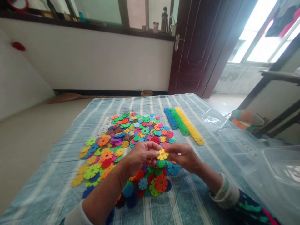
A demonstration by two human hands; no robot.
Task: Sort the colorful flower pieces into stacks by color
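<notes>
Both hands meet over a pile of notched, flower-like plastic discs [106,154] in many colours. Between them is a yellow disc [162,154]. My left hand [142,154] pinches its left edge, thumb and forefinger together, the other fingers curled. My right hand [184,156] grips the same disc from the right with its fingertips. Beyond my right hand, three rows of overlapping discs lie side by side: a blue row [171,118], a green row [179,122] and a longer yellow row [189,125].
A striped blue-and-white cloth [63,156] covers the table. Clear plastic containers [239,143] stand along its right side, near an orange-and-green item [247,119]. Behind are a brown door [199,47] and a ledge holding a flask [164,20].
</notes>
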